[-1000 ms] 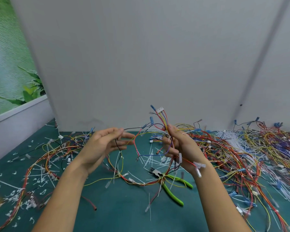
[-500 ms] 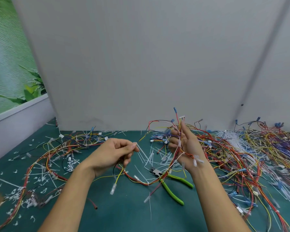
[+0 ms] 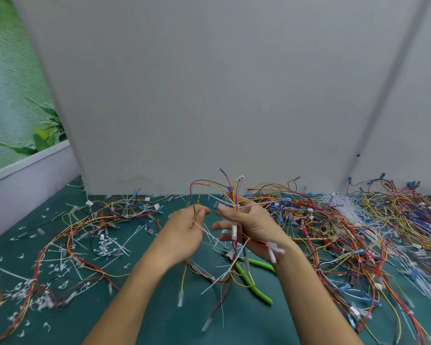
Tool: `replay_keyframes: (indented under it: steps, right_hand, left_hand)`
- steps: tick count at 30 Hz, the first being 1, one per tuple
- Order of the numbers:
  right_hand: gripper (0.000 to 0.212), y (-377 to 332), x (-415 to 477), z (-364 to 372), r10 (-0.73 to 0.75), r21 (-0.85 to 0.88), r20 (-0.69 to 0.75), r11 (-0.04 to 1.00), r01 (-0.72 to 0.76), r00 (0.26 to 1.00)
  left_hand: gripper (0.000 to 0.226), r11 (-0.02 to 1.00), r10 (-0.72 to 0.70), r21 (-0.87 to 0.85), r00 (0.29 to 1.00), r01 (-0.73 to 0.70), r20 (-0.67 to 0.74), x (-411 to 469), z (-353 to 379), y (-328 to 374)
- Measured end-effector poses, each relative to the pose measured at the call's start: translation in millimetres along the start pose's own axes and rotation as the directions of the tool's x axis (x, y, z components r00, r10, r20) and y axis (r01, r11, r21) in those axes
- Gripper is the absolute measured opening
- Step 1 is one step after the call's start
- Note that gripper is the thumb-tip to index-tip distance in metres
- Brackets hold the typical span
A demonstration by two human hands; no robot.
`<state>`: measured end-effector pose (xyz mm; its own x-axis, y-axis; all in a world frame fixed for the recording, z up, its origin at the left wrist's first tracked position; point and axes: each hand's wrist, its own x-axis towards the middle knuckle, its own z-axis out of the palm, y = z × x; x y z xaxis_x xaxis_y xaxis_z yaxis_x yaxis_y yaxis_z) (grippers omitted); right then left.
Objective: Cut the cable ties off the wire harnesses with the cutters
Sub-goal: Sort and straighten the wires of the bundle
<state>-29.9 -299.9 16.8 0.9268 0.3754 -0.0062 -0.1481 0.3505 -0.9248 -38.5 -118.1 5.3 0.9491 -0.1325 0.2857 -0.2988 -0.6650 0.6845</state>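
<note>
The green bench (image 3: 139,317) is strewn with wire: a large heap of wire harnesses (image 3: 358,232) spreads across its right side, a looser red and yellow run (image 3: 67,235) lies on the left, and clipped white tie offcuts (image 3: 105,247) are scattered between. Above the middle of the bench the person holds one harness (image 3: 235,195) up in both hands. The right hand (image 3: 255,227) is closed round its bundled stem, with the connector ends fanning upward. The left hand (image 3: 184,232) is narrowed to a pinch on a few of its strands, together with what looks like a white cable tie (image 3: 209,235), though blur makes that uncertain. The green-handled cutters (image 3: 254,282) lie on the bench just below the right wrist, touched by neither hand. The step in hand appears to be sorting this harness to find its remaining ties, not cutting. The next move likely calls for one hand to let go, pick up the cutters, and nip the tie without catching a wire.
</note>
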Motion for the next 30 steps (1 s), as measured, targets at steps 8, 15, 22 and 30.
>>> replay_keyframes:
  steps: [8,15,22,30]
  right_hand:
    - [0.079,6,0,1,0.008,-0.231,0.071,0.973,0.009,0.997]
    - [0.060,4,1,-2,-0.001,-0.274,0.043,0.962,0.013,0.999]
    - [0.051,2,4,-9,0.032,-0.224,0.036,0.974,-0.023,0.999]
    - [0.047,0,1,-14,0.037,-0.207,0.094,0.978,-0.017,0.995]
  left_hand:
    - [0.027,0.951,-0.134,0.263,0.984,0.162,-0.119,-1,7,3]
    - [0.007,0.970,-0.152,-0.159,0.972,0.181,0.176,1,-10,5]
    - [0.023,0.804,-0.038,-0.555,0.950,0.213,0.310,-4,-25,8]
    - [0.030,0.731,-0.019,-0.627,0.926,0.271,0.378,-3,-24,4]
